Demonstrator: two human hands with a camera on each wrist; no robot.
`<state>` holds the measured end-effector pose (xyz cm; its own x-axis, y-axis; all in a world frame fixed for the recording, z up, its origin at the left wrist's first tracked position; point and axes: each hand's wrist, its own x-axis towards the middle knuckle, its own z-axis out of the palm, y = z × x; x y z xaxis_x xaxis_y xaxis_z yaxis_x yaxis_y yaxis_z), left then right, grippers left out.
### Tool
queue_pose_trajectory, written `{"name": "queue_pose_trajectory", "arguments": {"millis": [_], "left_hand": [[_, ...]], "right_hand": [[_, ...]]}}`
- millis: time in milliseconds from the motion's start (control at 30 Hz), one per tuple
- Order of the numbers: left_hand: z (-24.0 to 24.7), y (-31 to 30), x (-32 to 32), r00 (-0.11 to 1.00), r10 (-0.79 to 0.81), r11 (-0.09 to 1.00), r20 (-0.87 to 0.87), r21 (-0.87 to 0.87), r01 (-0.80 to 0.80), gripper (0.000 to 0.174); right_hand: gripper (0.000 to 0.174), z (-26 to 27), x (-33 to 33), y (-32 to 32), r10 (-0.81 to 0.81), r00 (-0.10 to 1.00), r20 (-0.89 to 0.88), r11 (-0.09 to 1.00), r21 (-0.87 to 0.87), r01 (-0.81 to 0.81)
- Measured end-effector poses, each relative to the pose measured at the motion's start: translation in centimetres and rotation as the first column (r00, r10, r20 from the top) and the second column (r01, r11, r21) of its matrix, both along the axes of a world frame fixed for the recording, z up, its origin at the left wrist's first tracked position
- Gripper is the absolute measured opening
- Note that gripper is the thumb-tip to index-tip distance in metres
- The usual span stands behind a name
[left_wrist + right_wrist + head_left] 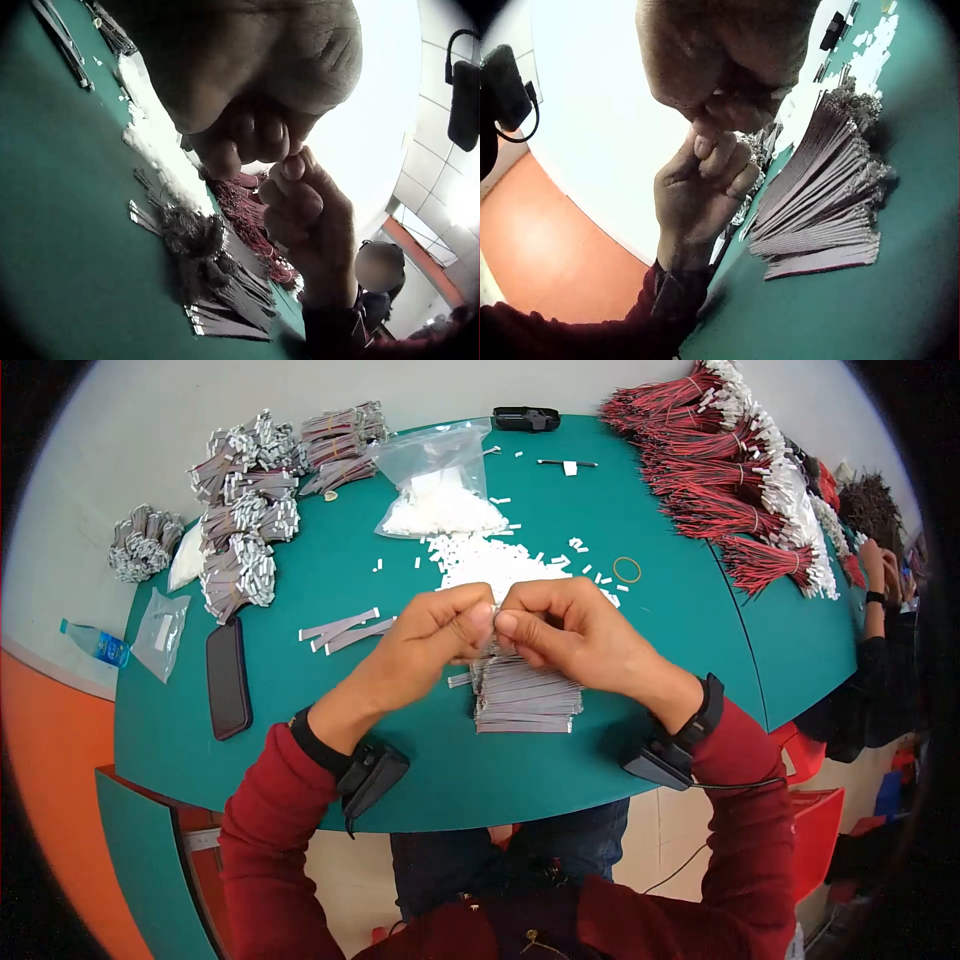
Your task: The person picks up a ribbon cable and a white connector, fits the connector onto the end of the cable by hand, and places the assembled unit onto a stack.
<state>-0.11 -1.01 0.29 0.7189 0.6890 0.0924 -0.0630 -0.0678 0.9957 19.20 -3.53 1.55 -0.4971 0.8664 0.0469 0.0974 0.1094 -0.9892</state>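
Observation:
In the head view my left hand (425,635) and my right hand (585,630) meet at their fingertips above the table. Thumbs and index fingers of both pinch a small pale piece (496,610), mostly hidden by the fingers; I cannot tell its kind. Just below the hands lies a stack of flat grey ribbon cables (527,695) with white ends, fanned out in the right wrist view. Beyond the fingers spreads a heap of small white connectors (490,562). The left wrist view shows the right hand (307,217) with its fingers curled inward.
An open plastic bag (440,485) spills white connectors. A few ribbon cables (345,628) lie left of the hands, near a phone (228,680). Bundled grey cables (240,565) stand at the left, red-and-black wire bundles (710,470) at the right. A rubber band (627,570) lies near the heap.

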Motion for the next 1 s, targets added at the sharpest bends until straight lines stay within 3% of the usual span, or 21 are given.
{"name": "queue_pose_trajectory", "arguments": {"millis": [233,333,433,533,633,733,933,967,1000], "left_hand": [[-0.1,0.7,-0.4,0.999,-0.013,0.996,0.044,-0.082,0.017,0.032],[0.4,0.6,-0.5,0.998,0.02,0.995,-0.052,-0.098,-0.025,0.03],[0.1,0.5,-0.2,0.993,0.05,0.993,-0.106,0.111,-0.038,0.029],[-0.5,1.0,-0.5,0.989,0.097,0.976,-0.113,0.208,-0.072,0.029],[-0.6,0.4,0.0,0.991,0.128,0.984,-0.033,0.128,-0.123,0.031],[-0.5,0.8,-0.3,0.994,0.11,0.977,-0.013,0.184,-0.106,0.031],[0.3,1.1,-1.1,0.992,0.065,0.969,-0.103,0.244,-0.038,0.029],[0.6,1.1,-1.3,0.987,0.129,0.965,-0.1,0.242,-0.101,0.03],[1.2,1.4,-1.7,0.976,0.194,0.955,-0.094,0.245,-0.166,0.03]], "right_hand": [[0.024,0.5,0.5,0.4,0.033,0.999,0.011,0.997,-0.074,-0.032],[0.023,0.4,0.4,0.3,0.025,1.0,-0.016,0.995,-0.094,-0.027],[0.022,0.3,0.3,0.2,0.041,0.999,-0.015,0.995,-0.095,-0.042],[0.021,0.1,0.0,-0.2,0.037,0.998,0.058,0.998,-0.051,-0.034],[0.02,-0.2,-0.2,-0.6,0.061,0.996,0.065,0.998,0.014,-0.062],[0.019,0.4,0.5,0.3,-0.011,0.999,0.032,0.997,-0.071,0.013],[0.021,0.8,0.6,0.2,0.056,0.996,0.065,0.996,-0.069,-0.051],[0.021,0.9,0.8,0.4,0.057,0.994,0.088,0.995,-0.085,-0.049],[0.021,0.7,1.0,0.8,-0.02,0.996,0.089,0.999,0.037,0.017]]}}
